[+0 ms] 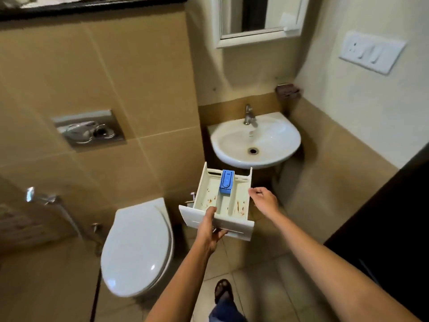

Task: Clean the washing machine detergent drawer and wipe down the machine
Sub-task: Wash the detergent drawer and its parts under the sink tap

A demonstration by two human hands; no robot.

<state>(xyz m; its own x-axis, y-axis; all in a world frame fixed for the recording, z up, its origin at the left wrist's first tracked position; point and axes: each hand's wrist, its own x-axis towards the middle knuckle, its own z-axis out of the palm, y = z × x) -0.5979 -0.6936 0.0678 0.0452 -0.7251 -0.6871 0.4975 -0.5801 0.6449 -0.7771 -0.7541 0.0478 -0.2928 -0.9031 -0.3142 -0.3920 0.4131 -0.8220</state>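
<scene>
Near sink, left hand grips drawer front edge.

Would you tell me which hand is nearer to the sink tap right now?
Right. The right hand reaches forward beside the right wall of the drawer, just below the sink that carries the tap. The left hand grips the drawer's front panel, further back and to the left.

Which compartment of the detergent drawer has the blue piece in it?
The middle compartment of the detergent drawer: the blue insert sits at its far end. The left compartment and right compartment show only brownish stains.
</scene>
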